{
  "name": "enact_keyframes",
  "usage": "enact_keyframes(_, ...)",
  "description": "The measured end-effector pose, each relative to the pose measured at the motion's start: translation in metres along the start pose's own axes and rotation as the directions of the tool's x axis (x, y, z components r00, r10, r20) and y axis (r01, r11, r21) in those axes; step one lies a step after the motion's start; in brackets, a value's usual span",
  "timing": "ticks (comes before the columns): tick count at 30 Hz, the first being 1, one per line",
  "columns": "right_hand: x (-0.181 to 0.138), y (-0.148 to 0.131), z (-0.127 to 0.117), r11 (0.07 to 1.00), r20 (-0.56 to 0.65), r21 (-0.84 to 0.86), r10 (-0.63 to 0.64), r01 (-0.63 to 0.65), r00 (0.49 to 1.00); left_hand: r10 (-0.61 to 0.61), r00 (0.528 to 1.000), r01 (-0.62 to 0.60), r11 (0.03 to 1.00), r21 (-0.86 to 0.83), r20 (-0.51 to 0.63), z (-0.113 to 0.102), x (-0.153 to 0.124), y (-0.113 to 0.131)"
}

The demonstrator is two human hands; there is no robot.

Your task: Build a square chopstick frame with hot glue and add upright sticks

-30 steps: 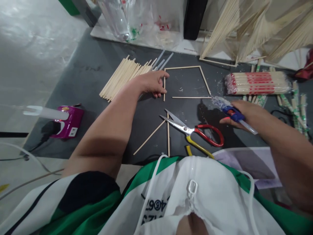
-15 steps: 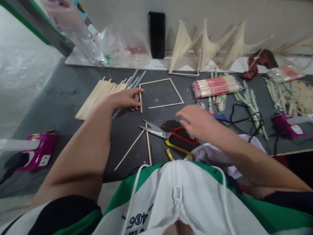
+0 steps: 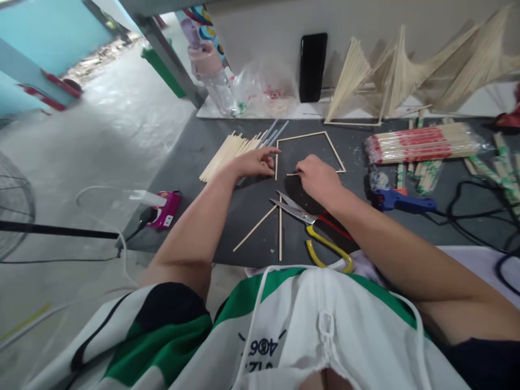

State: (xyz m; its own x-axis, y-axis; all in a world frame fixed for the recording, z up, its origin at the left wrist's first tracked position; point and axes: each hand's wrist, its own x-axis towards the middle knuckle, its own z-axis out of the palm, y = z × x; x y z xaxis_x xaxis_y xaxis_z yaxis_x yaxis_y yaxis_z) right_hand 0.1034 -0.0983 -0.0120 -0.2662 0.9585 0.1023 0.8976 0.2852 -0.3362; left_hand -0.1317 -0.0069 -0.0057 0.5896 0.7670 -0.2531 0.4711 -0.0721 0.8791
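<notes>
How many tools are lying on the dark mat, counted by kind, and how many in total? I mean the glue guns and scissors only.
Glue guns: 2, a blue one right of the right hand and a magenta one at the mat's left edge.
Scissors: 1, the red and yellow pair partly under the right forearm.
Total: 3

Scissors (image 3: 309, 216) — blue glue gun (image 3: 400, 201)

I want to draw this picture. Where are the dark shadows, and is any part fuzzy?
Head view: dark shadow lies on the grey table under the right hand, beside the red-and-yellow-handled scissors; the blue doorway area at top left looks soft and smeared.
</notes>
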Motion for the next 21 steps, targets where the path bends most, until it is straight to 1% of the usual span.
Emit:
enact_keyframes(3, -0.003, 0.004, 0.003, 0.999, 0.017, -0.031, 0.027, -0.026, 0.999, 0.092, 0.996, -0.092, 0.993, 0.069, 0.005, 0.004, -0.003, -0.004)
enact_keyframes(7, 0.000, 0.005, 0.006, 0.997, 0.069, -0.077, 0.021, -0.015, 0.997, 0.153, 0.987, -0.143, 0.972, 0.184, -0.040, 0.009, -0.006, -0.007)
enact_keyframes(11, 0.002, 0.003, 0.009, 0.997, 0.080, -0.081, 0.006, 0.001, 0.997, 0.231, 0.972, -0.204, 0.921, 0.333, -0.043, 0.009, -0.009, -0.008)
enact_keyframes(13, 0.001, 0.002, 0.010, 0.997, 0.070, -0.073, 0.027, -0.022, 0.997, 0.248, 0.968, -0.216, 0.896, 0.388, -0.033, 0.009, -0.012, -0.008)
enact_keyframes(16, 0.000, 0.002, 0.010, 0.997, 0.055, -0.060, 0.061, -0.058, 0.997, 0.258, 0.966, -0.220, 0.880, 0.421, -0.035, 0.009, -0.015, -0.007)
enact_keyframes(21, -0.002, 0.004, 0.011, 0.997, 0.036, -0.040, 0.063, -0.062, 0.997, 0.252, 0.966, -0.198, 0.869, 0.453, -0.063, 0.013, -0.017, -0.005)
